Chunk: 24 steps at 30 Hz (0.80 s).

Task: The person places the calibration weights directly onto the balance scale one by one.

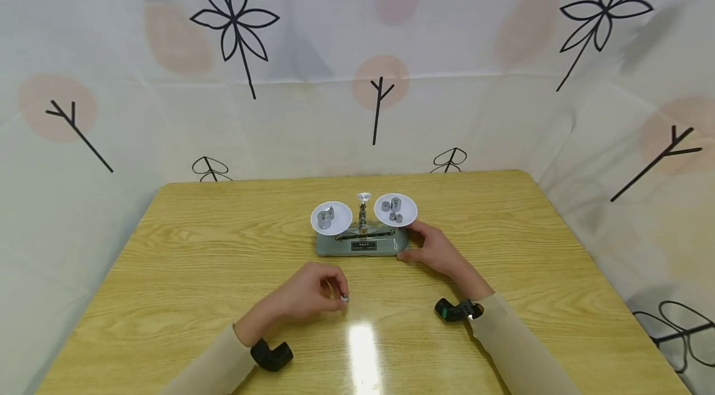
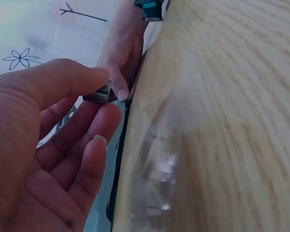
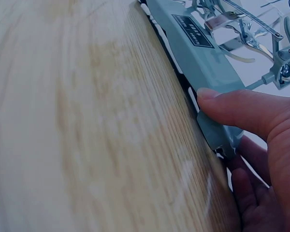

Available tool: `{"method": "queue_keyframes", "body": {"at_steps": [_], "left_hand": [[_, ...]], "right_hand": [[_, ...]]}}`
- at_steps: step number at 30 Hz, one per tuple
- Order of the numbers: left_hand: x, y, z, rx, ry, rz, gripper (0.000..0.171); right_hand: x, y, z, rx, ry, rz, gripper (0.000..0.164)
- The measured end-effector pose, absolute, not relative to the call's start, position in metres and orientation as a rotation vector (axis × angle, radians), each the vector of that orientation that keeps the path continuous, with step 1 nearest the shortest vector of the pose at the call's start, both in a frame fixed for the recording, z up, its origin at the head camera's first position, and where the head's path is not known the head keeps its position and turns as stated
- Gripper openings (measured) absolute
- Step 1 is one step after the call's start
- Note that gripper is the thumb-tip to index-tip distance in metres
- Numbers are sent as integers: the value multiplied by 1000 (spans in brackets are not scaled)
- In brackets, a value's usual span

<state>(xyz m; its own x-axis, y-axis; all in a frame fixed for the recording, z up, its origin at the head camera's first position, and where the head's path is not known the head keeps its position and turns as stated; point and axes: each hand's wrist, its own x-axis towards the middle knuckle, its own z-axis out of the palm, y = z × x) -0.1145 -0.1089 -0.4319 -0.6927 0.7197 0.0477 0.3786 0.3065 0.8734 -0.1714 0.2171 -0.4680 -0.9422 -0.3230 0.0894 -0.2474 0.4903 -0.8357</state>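
A balance scale (image 1: pixel 363 245) with a grey-green base stands on the table. Its left pan (image 1: pixel 342 225) carries two metal weights (image 1: pixel 324 219), its right pan (image 1: pixel 409 212) several more (image 1: pixel 396 204); the right pan looks slightly higher. In front of the scale, my left hand (image 1: pixel 313 289) pinches a small shiny metal weight (image 2: pixel 100 94) between thumb and fingertips, above the table. My right hand (image 1: pixel 432 250) grips the right end of the base, thumb on the front side and fingers behind, as the right wrist view shows.
The wooden table (image 1: pixel 223 246) stretches to both sides of the scale. Behind it hangs a pale cloth (image 1: pixel 313 128) with leaf drawings, and more cloth lines both sides. A black wrist device (image 1: pixel 271 355) sits on the left forearm, another (image 1: pixel 455 310) on the right.
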Motion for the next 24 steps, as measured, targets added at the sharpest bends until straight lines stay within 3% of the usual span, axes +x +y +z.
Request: {"method": "queue_keyframes", "body": {"at_steps": [24], "left_hand": [[-142,-123,-394,1057,2393,1424,13]], "right_hand": [[-171,217,-468,-519,2639,-1477,75]]}}
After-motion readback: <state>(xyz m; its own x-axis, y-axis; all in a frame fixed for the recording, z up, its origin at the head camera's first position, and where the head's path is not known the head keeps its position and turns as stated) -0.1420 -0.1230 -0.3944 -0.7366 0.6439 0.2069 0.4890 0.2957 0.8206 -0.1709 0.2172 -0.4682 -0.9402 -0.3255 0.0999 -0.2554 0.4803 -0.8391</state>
